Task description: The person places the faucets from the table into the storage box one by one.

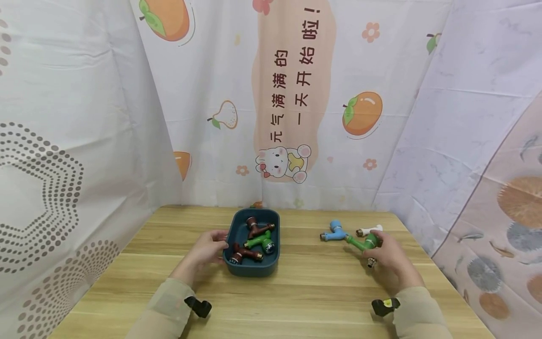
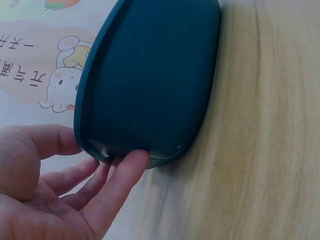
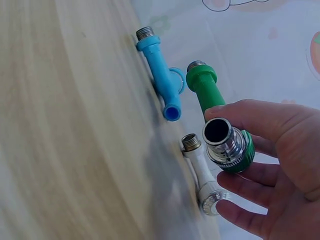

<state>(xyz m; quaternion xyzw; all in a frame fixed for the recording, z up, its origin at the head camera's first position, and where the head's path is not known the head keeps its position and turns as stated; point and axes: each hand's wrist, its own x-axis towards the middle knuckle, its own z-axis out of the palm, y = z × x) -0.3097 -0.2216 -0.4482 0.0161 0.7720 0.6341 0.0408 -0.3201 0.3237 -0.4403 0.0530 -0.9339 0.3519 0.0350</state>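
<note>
At the left, a dark teal plastic bin [image 1: 254, 270] holds two brown taps, one tap [image 1: 256, 230] at the back and another tap [image 1: 244, 254] in front, with a green tap [image 1: 259, 241] between them. My left hand [image 1: 210, 247] grips the bin's left side, thumb at the rim and fingers against the outer wall [image 2: 150, 75]. On the right, my right hand [image 1: 387, 252] holds a second green tap [image 3: 210, 95] between thumb and fingers, its metal outlet facing the wrist camera. Beside it lie a blue tap [image 1: 334, 231] and a white tap [image 3: 200, 172], partly covered by the hand in the head view.
The wooden table [image 1: 296, 301] reaches back to a printed curtain [image 1: 211, 155] hanging at its far edge. More patterned cloth hangs along the left and right sides. A black strap mount [image 1: 198, 306] sits on each wrist.
</note>
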